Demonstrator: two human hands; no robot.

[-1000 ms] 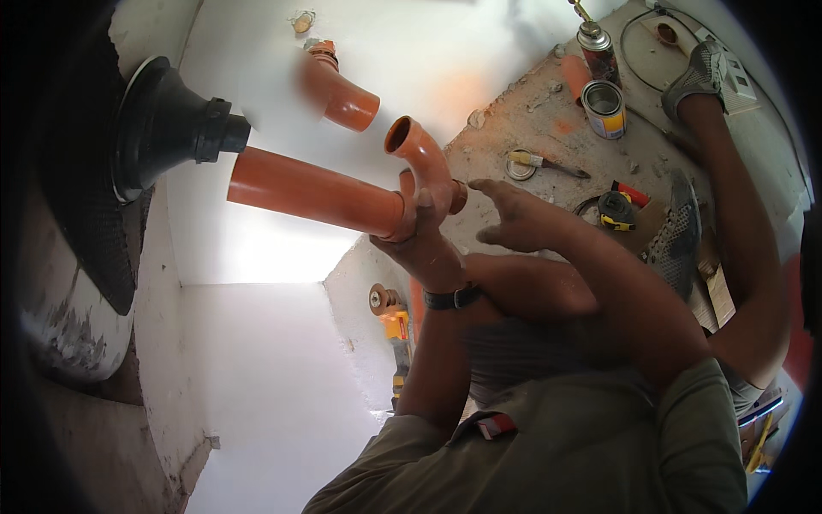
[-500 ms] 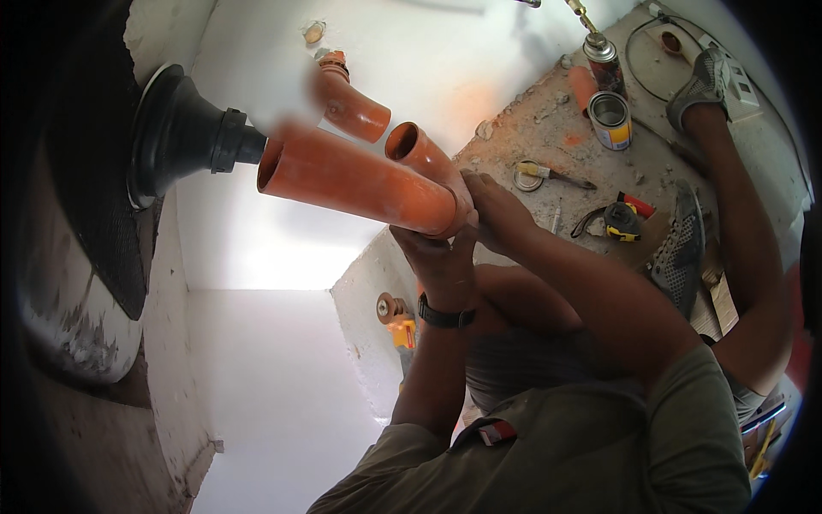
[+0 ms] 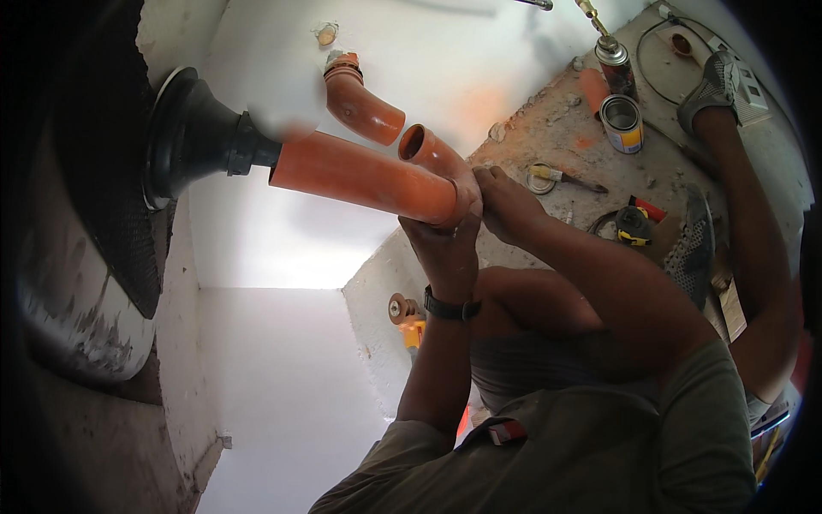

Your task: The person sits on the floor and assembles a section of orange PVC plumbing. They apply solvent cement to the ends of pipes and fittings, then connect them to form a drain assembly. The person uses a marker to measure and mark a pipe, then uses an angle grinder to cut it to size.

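Note:
A long orange pipe [image 3: 364, 182] joins an orange Y-branch fitting [image 3: 441, 163] at its right end. My left hand [image 3: 443, 253], below a black wristwatch, grips the fitting from underneath, fingers partly hidden behind it. On the fitting's right side, my right hand [image 3: 511, 206] closes its fingers around the edge. The fitting's side opening sits close to the lower end of an orange elbow pipe [image 3: 364, 107] coming out of the wall. The long pipe's left end overlaps the tip of a black funnel-shaped rubber connector [image 3: 201, 137] in view; whether they touch, I cannot tell.
On the dusty floor to the right are an open can [image 3: 622, 124], a spray can [image 3: 615, 64], a brush [image 3: 565, 178] and a tape measure [image 3: 634, 224]. An angle grinder [image 3: 409, 325] lies below my left hand. A white wall [image 3: 274, 343] stands at left.
The pipe and fitting have turned slightly, so the long pipe's open end no longer faces me. The fitting's side opening is nearer the elbow. The whole view has shifted a little.

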